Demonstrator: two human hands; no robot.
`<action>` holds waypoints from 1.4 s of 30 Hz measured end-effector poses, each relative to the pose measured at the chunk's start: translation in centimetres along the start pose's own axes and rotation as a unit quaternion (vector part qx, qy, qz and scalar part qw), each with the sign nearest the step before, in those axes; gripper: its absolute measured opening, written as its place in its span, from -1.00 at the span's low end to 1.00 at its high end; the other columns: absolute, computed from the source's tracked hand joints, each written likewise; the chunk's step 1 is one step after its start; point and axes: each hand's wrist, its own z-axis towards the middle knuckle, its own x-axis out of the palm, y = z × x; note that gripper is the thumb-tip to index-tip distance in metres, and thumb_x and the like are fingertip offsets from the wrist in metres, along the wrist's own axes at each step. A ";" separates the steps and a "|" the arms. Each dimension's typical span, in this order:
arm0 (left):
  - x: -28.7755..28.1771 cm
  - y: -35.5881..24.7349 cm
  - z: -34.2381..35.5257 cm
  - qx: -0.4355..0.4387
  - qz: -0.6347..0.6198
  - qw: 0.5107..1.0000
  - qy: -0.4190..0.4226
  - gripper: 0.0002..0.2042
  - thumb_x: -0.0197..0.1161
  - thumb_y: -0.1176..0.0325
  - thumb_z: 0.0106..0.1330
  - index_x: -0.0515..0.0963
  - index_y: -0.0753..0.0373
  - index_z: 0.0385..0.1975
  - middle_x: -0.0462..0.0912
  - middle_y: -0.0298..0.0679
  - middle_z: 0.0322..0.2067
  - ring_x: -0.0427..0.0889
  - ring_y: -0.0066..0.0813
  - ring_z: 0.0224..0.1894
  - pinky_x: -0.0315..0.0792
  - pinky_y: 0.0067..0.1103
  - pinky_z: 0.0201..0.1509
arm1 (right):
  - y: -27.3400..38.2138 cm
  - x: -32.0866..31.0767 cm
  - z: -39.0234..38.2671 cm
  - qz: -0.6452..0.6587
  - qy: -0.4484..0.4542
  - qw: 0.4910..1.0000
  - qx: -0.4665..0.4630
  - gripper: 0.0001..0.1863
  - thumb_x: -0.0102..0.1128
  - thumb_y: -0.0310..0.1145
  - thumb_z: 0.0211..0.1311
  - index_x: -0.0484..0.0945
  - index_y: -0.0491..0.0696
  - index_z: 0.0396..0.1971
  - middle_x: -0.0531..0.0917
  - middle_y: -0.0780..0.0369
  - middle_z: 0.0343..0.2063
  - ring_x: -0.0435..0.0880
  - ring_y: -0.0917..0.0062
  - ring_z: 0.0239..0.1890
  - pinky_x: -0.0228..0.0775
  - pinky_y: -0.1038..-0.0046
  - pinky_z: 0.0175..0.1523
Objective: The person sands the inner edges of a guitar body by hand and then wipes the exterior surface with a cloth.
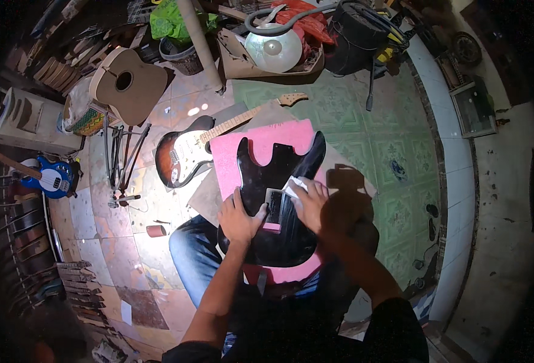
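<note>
A black solid electric guitar body [261,176], with no neck or hardware on it, lies on a pink foam sheet [225,156] over my lap. My left hand [238,221] holds the body at its left side, thumb by the rectangular cut-out in the middle. Pink shows through the lower end of that cut-out. In my right hand [311,204] is a folded white cloth [293,184], or perhaps paper, pressed on the black face right of the cut-out. Pale streaks mark the surface beneath it.
Just beyond the foam lies a sunburst electric guitar [185,151]. Farther left are an unfinished acoustic guitar body [135,91], folded metal stands [121,163] and a blue guitar [54,179]. A cardboard box [234,51] and a black bucket [347,45] stand at the back.
</note>
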 end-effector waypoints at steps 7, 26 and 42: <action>0.2 -1.0 0.2 0.009 -0.010 1.000 0.006 -0.08 0.45 -0.22 0.00 0.39 0.18 0.35 0.56 -0.08 0.07 0.51 -0.11 0.17 0.34 -0.22 0.18 | -9.9 -2.6 10.1 -0.059 -0.118 0.979 0.157 -0.50 0.24 -0.38 0.19 0.62 0.17 0.19 0.60 0.12 0.11 0.53 0.08 0.13 0.33 0.08 0.24; 0.6 -1.2 0.1 0.043 0.009 0.999 -0.027 -0.12 0.37 -0.26 0.13 0.39 0.24 0.35 0.57 -0.05 -0.05 0.55 -0.06 0.05 0.37 -0.22 0.10 | 0.6 -0.7 1.7 -0.021 -0.090 0.994 0.060 -0.48 0.28 -0.43 0.18 0.59 0.09 0.20 0.60 0.15 0.11 0.54 0.18 0.12 0.31 0.14 0.22; 0.7 1.7 0.1 0.089 0.044 0.995 0.032 -0.06 0.17 -0.33 0.29 0.15 0.25 0.50 0.35 0.03 0.31 0.36 0.00 0.32 0.27 -0.07 0.27 | 6.0 0.0 -6.7 0.047 -0.018 0.999 0.012 -0.54 0.28 -0.44 0.14 0.66 0.16 0.09 0.59 0.25 0.12 0.51 0.23 0.17 0.25 0.15 0.27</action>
